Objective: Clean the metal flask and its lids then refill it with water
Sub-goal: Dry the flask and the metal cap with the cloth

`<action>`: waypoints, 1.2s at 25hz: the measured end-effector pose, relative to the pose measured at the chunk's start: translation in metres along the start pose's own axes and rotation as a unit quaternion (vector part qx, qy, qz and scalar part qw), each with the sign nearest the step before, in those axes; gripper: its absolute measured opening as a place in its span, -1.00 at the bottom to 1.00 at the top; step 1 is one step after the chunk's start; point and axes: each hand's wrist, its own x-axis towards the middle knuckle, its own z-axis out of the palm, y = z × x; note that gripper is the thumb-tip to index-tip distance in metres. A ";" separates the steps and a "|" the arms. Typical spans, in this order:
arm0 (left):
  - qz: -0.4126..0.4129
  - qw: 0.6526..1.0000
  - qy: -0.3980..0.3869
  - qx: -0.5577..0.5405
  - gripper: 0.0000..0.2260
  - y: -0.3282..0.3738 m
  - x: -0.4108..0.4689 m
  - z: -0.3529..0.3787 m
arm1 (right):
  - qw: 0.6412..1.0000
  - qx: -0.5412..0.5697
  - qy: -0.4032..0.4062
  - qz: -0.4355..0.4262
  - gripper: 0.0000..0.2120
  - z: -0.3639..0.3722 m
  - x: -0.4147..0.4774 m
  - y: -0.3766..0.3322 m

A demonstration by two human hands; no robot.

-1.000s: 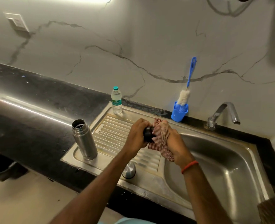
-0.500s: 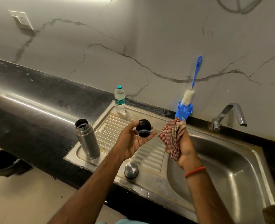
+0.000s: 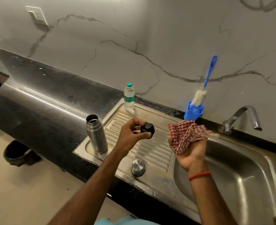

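A checked cloth (image 3: 186, 135) hides most fingers of the right hand (image 3: 192, 151); the left hand (image 3: 130, 135) partly covers the black lid (image 3: 147, 129) with its fingers; the sink basin (image 3: 247, 184) runs off the right edge.

A black bin (image 3: 18, 153) stands on the floor (image 3: 28, 192) beside the counter (image 3: 52, 88).

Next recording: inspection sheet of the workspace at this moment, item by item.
Surface: steel sink drainboard set in a black counter.
Job's things: metal flask upright, open, on the drainboard's left end; steel cap near the front edge.
Clutter: water bottle and bottle brush in blue holder, at the back.
Hands: left hand pinches the black lid; right hand holds a checked cloth, palm up.
Cables: grey loop on the wall, top right; cable or hose, cannot tell.
Surroundings: marble-look wall, switch plate, tap, black bin on the floor.
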 end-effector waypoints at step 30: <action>-0.095 0.904 0.000 0.418 -0.47 -0.095 -0.038 -0.081 | 0.985 -0.171 0.029 0.006 -0.60 -0.013 -0.002 0.023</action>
